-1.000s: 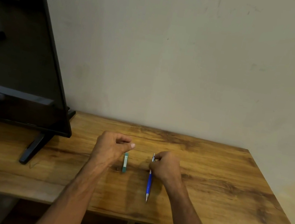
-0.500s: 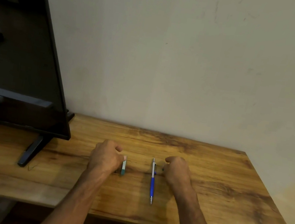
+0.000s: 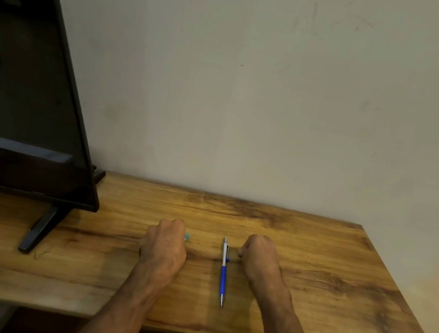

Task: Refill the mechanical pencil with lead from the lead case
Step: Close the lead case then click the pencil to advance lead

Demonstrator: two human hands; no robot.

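Left hand (image 3: 166, 244): fingers curled around the case (image 3: 186, 237), which sits on the surface (image 3: 339, 273) under the knuckles. Only a teal corner shows at the fingertips.

Right hand (image 3: 259, 257): closed in a fist, nothing visible in it, resting just right of the pencil (image 3: 223, 271). Whether the thumb touches the pencil cannot be told.

Pencil: flat on the surface between the hands, apart from the case, silver cap end toward the wall, tip toward the person.

Handling (judgement): the pencil is light, rigid and round, so it may roll. Take it by the blue barrel and leave the cap end free. The case is probably small, light, hard plastic. Pinch its narrow sides. Lead is thin and brittle and will snap under side load.

Contents: the case is mostly covered, so its lid state and lead count cannot be told.

A black screen (image 3: 19, 103) stands at the left of the surface.
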